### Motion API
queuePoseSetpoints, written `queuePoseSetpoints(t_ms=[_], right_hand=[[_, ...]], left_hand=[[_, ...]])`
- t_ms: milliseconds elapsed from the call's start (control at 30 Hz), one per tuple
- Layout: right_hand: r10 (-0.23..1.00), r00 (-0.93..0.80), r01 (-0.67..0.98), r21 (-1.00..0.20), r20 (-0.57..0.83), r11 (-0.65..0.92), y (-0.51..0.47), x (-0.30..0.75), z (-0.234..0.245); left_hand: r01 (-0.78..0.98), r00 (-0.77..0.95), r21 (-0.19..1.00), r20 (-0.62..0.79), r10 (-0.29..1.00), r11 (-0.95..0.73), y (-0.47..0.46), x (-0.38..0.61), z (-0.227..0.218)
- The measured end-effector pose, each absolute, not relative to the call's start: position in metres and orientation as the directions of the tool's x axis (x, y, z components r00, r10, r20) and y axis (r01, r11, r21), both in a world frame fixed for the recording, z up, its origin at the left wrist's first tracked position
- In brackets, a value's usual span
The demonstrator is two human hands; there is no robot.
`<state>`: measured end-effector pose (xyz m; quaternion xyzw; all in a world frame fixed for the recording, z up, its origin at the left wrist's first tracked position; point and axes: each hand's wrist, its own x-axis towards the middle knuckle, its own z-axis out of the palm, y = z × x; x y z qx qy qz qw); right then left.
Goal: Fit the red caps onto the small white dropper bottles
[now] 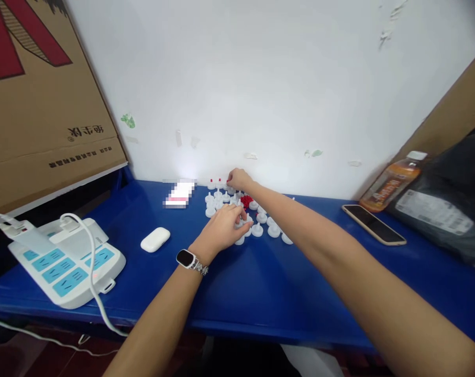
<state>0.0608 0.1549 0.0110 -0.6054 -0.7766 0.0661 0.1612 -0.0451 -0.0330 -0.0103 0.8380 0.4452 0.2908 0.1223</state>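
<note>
Near the wall, my right hand is closed in a pinch on a white nozzle cap with a red tip, mostly hidden by the fingers. To its left, two white nozzle caps with red tips stand upright in a row. My left hand, a watch on its wrist, hovers low over the white nozzle caps; its thumb and curved fingers are apart, with white caps below and between them. A small heap of red tips lies among the white caps, between my two hands.
On the blue table are a white rounded case, a power strip with cables at left, and a phone at right. A drink bottle leans by a black package. A cardboard box stands left.
</note>
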Motion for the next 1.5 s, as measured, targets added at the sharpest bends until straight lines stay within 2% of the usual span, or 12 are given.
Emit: queuePoseSetpoints(t_ms=[600,933,1100,1233,1367,1500], right_hand=[[0.932,-0.22,0.897,-0.317,0.288,0.309,0.15,0.076,0.002],[0.895,-0.398,0.876,-0.207,0.203,0.436,0.137,0.067,0.014],[0.869,-0.443,0.844,-0.223,0.22,0.487,0.144,0.035,0.025],[0.891,-0.401,0.854,-0.264,0.215,0.448,0.16,0.008,0.031],[0.902,-0.386,0.852,-0.302,0.191,0.428,0.171,-0.009,0.024],[0.903,-0.363,0.848,-0.32,0.229,0.422,0.176,-0.013,0.01]], left_hand=[[0.673,0.427,0.471,0.382,0.819,-0.571,-0.032,-0.048,-0.01],[0.681,0.423,0.476,0.365,0.83,-0.556,-0.032,-0.046,-0.009],[0.683,0.417,0.46,0.391,0.82,-0.567,-0.029,-0.045,-0.015],[0.677,0.416,0.451,0.416,0.808,-0.581,-0.028,-0.047,-0.018],[0.684,0.421,0.445,0.408,0.81,-0.579,-0.03,-0.049,-0.015],[0.679,0.431,0.453,0.392,0.813,-0.578,-0.032,-0.049,-0.012]])
